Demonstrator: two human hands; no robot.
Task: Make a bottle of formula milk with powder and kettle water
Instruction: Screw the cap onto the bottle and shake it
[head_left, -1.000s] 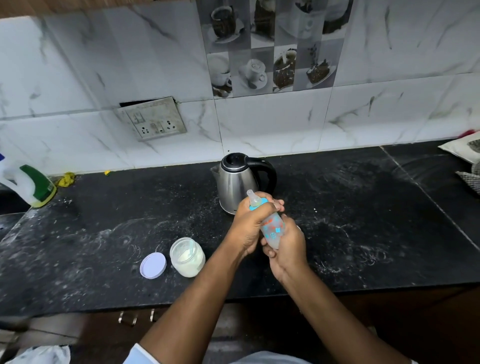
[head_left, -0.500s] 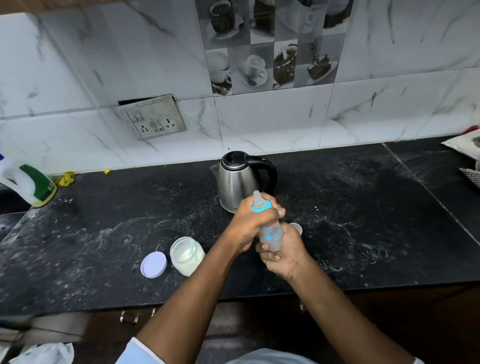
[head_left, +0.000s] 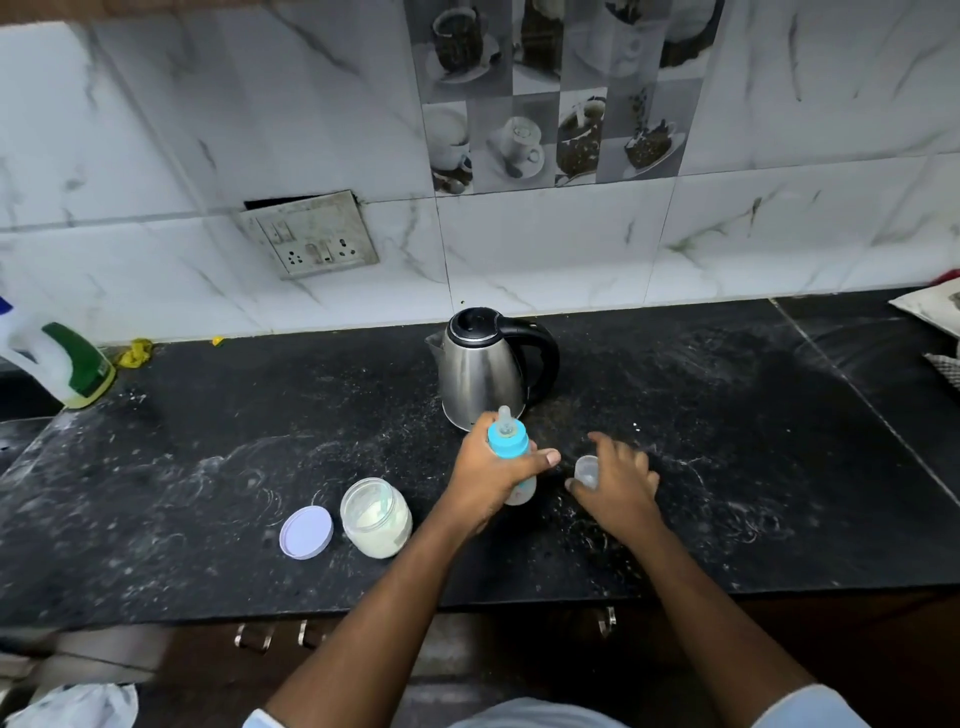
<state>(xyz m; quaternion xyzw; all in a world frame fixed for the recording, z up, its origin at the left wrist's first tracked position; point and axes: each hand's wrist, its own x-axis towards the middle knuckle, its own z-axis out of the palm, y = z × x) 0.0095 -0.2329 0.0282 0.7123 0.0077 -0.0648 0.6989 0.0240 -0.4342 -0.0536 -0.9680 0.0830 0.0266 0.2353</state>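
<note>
My left hand is wrapped around a baby bottle with a blue collar and clear teat, held upright just above the black counter. To its right, my right hand rests on the counter with its fingers around the bottle's small clear cap. A steel kettle with a black handle stands right behind the bottle. An open glass jar of white powder sits left of my left hand, its lilac lid lying flat beside it.
A white and green plastic bottle lies at the far left by the wall. A wall socket plate is above the counter. Cloths sit at the right edge. White powder streaks cover the counter.
My right hand has left the bottle's base and moved right onto the clear cap on the counter. My left hand alone now holds the bottle, lower and more upright.
</note>
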